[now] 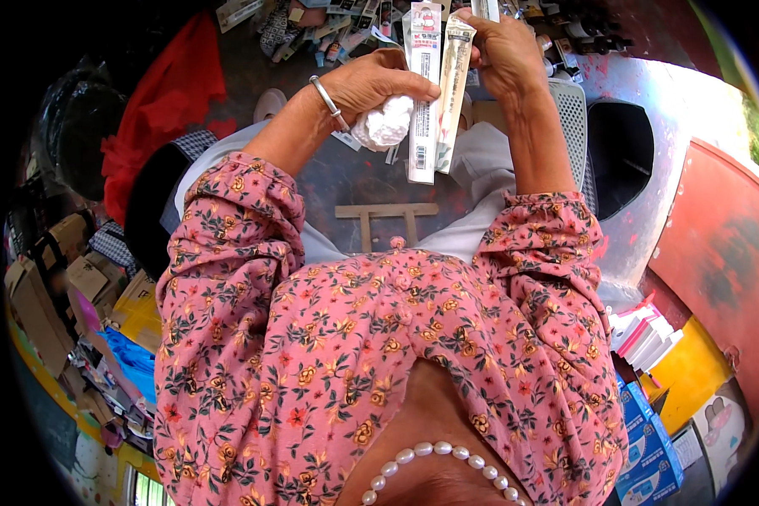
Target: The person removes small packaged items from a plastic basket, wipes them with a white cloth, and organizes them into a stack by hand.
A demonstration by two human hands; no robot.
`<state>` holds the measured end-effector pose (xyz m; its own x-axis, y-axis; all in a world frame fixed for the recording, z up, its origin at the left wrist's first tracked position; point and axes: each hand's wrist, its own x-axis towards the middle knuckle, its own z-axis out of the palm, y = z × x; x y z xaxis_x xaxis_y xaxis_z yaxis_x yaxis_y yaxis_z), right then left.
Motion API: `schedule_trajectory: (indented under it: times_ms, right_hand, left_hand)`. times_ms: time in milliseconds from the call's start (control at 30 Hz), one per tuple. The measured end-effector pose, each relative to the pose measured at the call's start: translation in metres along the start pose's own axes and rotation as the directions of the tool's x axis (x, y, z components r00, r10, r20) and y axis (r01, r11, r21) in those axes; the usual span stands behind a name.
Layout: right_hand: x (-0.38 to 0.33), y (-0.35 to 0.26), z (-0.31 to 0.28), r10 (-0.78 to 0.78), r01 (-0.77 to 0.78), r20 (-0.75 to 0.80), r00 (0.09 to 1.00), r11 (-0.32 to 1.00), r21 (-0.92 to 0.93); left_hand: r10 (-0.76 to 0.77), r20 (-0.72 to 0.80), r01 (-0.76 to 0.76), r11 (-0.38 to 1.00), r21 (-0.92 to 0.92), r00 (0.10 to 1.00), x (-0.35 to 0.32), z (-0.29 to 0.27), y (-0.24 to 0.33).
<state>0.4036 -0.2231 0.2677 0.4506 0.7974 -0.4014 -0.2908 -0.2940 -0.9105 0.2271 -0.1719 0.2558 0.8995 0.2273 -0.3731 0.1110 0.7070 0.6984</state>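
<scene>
My left hand (369,83) pinches a long white packet (424,110), top centre, a white cloth (386,124) bunched below its thumb; my right hand (509,56) grips the cream packet (454,93) alongside. Light pressure should keep both packets unbent.

**Wearer kit: pink floral top, pearls, one bangle**

Blouse (392,337): pink; yellow-orange blooms, small red ones, dark leafy stems. Loose cut, notched open neckline. Small round pink fabric knob (397,243) at front hem.
Left sleeve (232,228) and right sleeve (548,244): same print, full, bunched in folds around the elbows, gathered cuffs. Both forearms bare.
Left forearm (291,135): plain silver-coloured bangle (327,104), open-ended or not, can't tell.
Neck: single strand of whitish oval pearls (443,448).
Legs: pale grey-white trousers (485,160).
</scene>
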Motion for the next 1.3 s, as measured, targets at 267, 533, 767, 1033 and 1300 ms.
schedule_trajectory:
  times_ms: [267, 533, 767, 1033, 1300]
  right_hand:
    - [0.0, 0.002, 0.002, 0.007, -0.007, 0.004, 1.0, 1.0, 0.003]
    - [-0.013, -0.014, 0.014, -0.009, 0.008, 0.023, 1.0, 0.999, 0.049]
    - [-0.018, -0.02, 0.02, -0.035, 0.028, 0.043, 0.998, 0.988, 0.153]
    - [-0.023, -0.023, 0.023, -0.102, 0.1, 0.045, 0.994, 0.994, 0.05]
    - [-0.02, -0.032, 0.009, -0.22, 0.223, 0.079, 0.972, 0.974, -0.034]
  left_hand:
    - [-0.034, -0.039, 0.034, 0.999, 0.002, 0.999, -0.002, 0.0, 0.0]
    - [0.007, -0.012, -0.006, 0.996, 0.094, 1.0, 0.007, -0.01, -0.009]
    - [-0.003, -0.017, 0.003, 1.0, -0.009, 1.0, 0.004, 0.001, -0.004]
    - [0.043, -0.033, -0.041, 0.997, 0.064, 0.999, -0.002, -0.003, -0.003]
    - [0.12, -0.052, -0.099, 0.95, 0.296, 0.991, -0.002, -0.004, -0.004]
